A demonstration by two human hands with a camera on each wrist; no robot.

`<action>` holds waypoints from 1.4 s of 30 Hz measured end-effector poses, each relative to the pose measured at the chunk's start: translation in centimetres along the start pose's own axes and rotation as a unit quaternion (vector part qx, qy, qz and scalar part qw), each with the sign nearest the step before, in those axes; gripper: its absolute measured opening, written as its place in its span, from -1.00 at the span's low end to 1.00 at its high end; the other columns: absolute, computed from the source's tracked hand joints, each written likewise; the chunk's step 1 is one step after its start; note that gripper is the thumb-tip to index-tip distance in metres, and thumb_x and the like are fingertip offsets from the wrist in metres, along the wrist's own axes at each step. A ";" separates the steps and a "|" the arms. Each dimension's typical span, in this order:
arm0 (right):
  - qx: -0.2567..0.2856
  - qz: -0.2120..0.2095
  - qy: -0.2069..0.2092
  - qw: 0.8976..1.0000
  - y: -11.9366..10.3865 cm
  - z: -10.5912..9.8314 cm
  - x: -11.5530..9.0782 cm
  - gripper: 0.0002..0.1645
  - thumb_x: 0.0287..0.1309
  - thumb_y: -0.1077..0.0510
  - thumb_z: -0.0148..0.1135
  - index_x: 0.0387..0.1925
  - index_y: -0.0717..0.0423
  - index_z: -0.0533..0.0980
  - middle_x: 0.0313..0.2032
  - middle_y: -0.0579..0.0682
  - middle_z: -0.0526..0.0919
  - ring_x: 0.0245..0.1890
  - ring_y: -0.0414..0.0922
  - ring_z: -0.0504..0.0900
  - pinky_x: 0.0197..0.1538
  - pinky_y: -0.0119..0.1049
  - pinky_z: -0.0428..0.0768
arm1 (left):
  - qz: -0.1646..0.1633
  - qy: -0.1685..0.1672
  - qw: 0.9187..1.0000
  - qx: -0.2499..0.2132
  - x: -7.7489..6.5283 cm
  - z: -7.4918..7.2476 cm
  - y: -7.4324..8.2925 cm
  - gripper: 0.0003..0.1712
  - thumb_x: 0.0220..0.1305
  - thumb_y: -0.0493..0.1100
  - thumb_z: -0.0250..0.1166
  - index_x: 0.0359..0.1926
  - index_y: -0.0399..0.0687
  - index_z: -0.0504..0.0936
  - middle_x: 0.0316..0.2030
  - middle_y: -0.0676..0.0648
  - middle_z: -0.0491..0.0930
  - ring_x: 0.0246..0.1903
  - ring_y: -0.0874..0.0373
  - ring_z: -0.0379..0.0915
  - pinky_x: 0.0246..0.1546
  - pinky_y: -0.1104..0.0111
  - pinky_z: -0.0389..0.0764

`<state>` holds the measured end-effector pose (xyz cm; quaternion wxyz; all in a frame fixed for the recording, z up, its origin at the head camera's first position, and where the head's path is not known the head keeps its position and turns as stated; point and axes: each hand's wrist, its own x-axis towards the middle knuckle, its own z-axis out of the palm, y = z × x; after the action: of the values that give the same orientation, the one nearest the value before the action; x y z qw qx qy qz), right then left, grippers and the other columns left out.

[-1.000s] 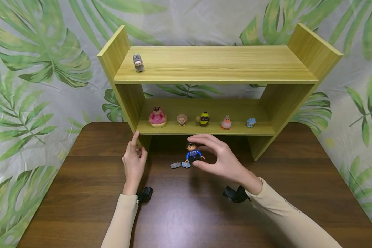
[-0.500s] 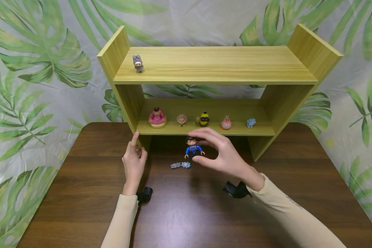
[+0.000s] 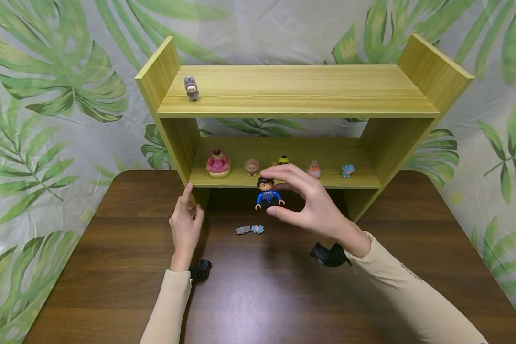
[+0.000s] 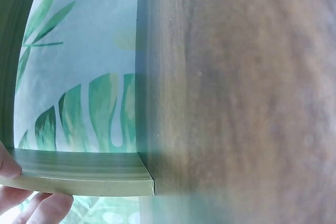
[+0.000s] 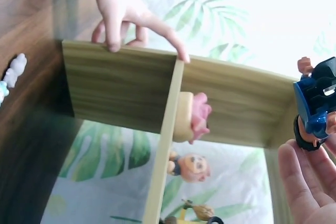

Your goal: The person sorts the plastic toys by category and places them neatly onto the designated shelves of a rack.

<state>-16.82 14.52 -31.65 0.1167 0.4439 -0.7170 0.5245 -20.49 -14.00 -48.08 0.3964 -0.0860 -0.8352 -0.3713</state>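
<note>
My right hand (image 3: 316, 203) pinches a small toy figure (image 3: 266, 196) in a blue top and black trousers, thumb below and fingers above at the head. The figure hangs upright in front of the middle shelf edge. In the right wrist view, the toy figure (image 5: 314, 109) appears at the right with its fingers around the head. My left hand (image 3: 186, 228) grips the front edge of the shelf unit's left side panel (image 4: 89, 184), its index finger touching the middle board's corner. Two small flat-lying toys, one grey (image 3: 242, 230) and one blue (image 3: 257, 229), lie on the table below.
On the wooden shelf unit's middle board (image 3: 241, 182) stand a pink bear (image 3: 217, 163), a brown toy (image 3: 252, 166), a yellow-black toy (image 3: 284, 159) partly hidden, a pink duck (image 3: 314, 169) and a blue toy (image 3: 347, 171). A grey rabbit-eared figure (image 3: 191, 89) stands on top.
My right hand has lifted the toy figure up from just above the small table toys to the height of the middle board's edge. The left hand stays in place.
</note>
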 end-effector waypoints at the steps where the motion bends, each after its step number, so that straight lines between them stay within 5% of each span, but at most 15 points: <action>1: 0.000 -0.001 0.000 1.000 -0.1 -0.1 0.1 -0.29 -0.11 0.49 0.39 0.17 0.32 0.42 0.13 0.09 0.44 0.05 -0.03 0.50 0.07 -0.17 0.49 | 0.001 0.001 1.000 0.000 0.0 0.0 0.0 -0.11 0.13 -0.50 0.14 0.38 0.30 0.18 -0.34 -0.22 0.45 -0.47 -0.06 0.52 -0.55 0.12 0.46; 27: -0.032 -0.054 0.010 0.998 -2.0 -1.5 3.3 -0.37 -0.05 0.34 0.43 0.12 0.38 0.45 0.09 0.10 0.49 -0.01 -0.03 0.55 0.02 -0.10 0.52 | 0.003 0.005 1.000 -0.002 -0.1 0.0 0.0 -0.08 0.10 -0.53 0.16 0.38 0.32 0.19 -0.36 -0.19 0.43 -0.52 -0.02 0.46 -0.57 0.15 0.41; 42: -0.035 -0.092 0.014 0.995 -3.3 -2.1 5.8 -0.31 -0.16 0.52 0.41 0.11 0.46 0.43 0.07 0.19 0.48 -0.01 -0.04 0.56 0.04 -0.16 0.51 | 0.009 0.007 1.000 -0.004 -0.1 0.1 0.0 -0.07 0.11 -0.55 0.15 0.39 0.32 0.19 -0.40 -0.20 0.40 -0.55 0.01 0.44 -0.55 0.15 0.41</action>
<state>-18.30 13.18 -25.00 0.1899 0.4967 -0.6890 0.4926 -20.52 -13.94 -48.19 0.4053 -0.0923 -0.8302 -0.3713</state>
